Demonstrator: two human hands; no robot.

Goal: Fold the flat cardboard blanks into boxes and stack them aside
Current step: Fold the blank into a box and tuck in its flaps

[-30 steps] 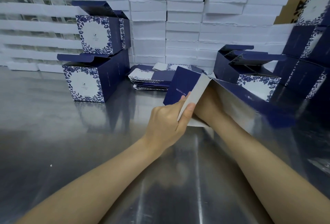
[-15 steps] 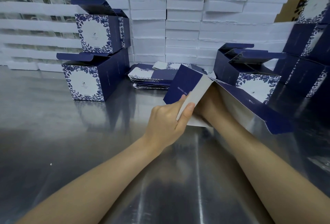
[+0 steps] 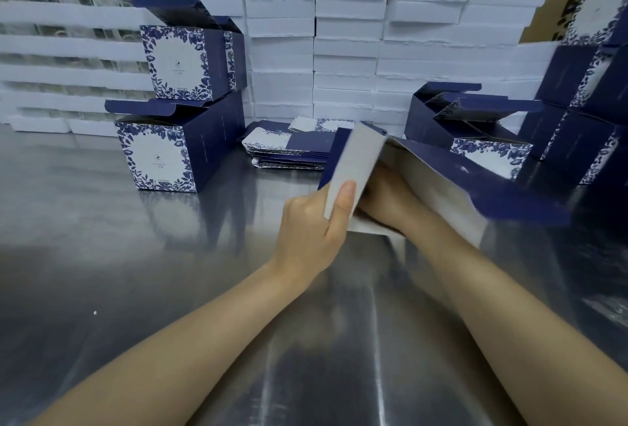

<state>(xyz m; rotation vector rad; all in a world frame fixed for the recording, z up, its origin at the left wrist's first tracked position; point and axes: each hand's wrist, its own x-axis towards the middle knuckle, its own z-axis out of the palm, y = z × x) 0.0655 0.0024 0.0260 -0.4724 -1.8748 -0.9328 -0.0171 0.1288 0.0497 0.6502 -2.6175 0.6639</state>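
Note:
A navy cardboard blank (image 3: 441, 171) with a white inside is half opened over the steel table (image 3: 136, 255). My left hand (image 3: 312, 228) pinches its white side flap, thumb on the inner face. My right hand (image 3: 384, 201) reaches inside the blank, its fingers hidden by the flap. Behind lies a pile of flat blanks (image 3: 292, 147). Two folded boxes with blue floral fronts are stacked at the left: the lower box (image 3: 159, 157) and the upper box (image 3: 176, 62).
Open folded boxes (image 3: 475, 133) stand at the back right, beside a tall stack of navy boxes (image 3: 591, 86) on the far right. White foam trays (image 3: 346, 35) are piled in a wall across the back.
The white flap in my left hand has swung more upright and towards me. The blank's long navy panel has dropped slightly on the right.

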